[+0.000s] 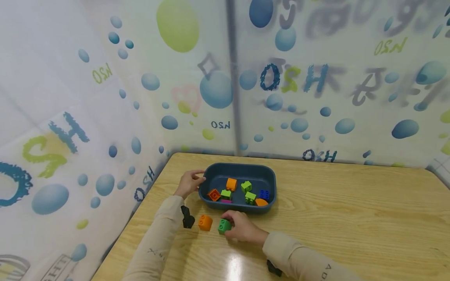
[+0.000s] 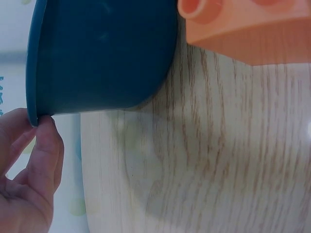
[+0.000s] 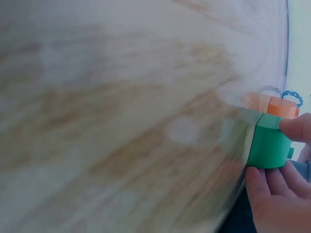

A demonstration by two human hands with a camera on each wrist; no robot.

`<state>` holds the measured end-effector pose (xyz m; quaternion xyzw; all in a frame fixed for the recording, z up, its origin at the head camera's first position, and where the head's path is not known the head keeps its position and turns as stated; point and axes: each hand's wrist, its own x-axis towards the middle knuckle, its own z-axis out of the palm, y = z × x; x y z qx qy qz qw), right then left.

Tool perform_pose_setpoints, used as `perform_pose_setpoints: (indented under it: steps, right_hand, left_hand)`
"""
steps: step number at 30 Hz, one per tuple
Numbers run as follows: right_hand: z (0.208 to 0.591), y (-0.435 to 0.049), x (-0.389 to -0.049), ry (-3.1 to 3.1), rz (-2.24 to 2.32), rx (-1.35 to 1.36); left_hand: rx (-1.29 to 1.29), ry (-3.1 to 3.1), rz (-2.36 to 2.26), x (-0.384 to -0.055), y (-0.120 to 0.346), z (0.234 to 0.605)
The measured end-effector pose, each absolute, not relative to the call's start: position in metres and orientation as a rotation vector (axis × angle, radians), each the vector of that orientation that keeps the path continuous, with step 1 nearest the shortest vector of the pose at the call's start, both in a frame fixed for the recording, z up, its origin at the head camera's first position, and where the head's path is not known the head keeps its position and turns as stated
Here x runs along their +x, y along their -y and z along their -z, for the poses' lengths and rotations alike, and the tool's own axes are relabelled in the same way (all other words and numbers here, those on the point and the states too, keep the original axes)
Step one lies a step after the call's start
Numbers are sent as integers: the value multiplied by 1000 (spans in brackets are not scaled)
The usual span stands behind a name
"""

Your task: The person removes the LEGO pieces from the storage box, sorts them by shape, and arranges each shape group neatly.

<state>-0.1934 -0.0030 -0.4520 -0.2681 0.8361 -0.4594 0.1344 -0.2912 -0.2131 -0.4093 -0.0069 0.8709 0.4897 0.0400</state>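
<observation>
A: Wood-grained table beneath both hands. What's biggest on it?

B: The dark blue tray, its left end at the left fingers, its near wall just beyond the right ones.

A: How is it held?

B: The left hand pinches the rim, thumb and fingers parted only by that thin wall. I'd say a light, steady pinch serves best, so the tray can't skid.

A: And the right hand?

B: Its thumb and fingers are curled to a block's width, gripping the green block between them. Pressing squarely on opposite faces should stop it twisting.

A: Anything to avoid?

B: The orange block, just left of the right fingertips and apart from them; a straight lift should miss it. Beyond those fingers, a lime block lies inside the tray.
</observation>
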Motion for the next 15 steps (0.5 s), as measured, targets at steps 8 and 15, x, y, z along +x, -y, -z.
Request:
perform_pose_setpoints:
  steps: [8, 15]
  right_hand:
    - [454, 0, -195, -2390, 1327, -776]
    - [453, -2, -196, -2362, 1314, -779]
  left_hand:
    - [-7, -2662, -1514, -289, 212, 409]
    - [-16, -2669, -1512, -290, 213, 410]
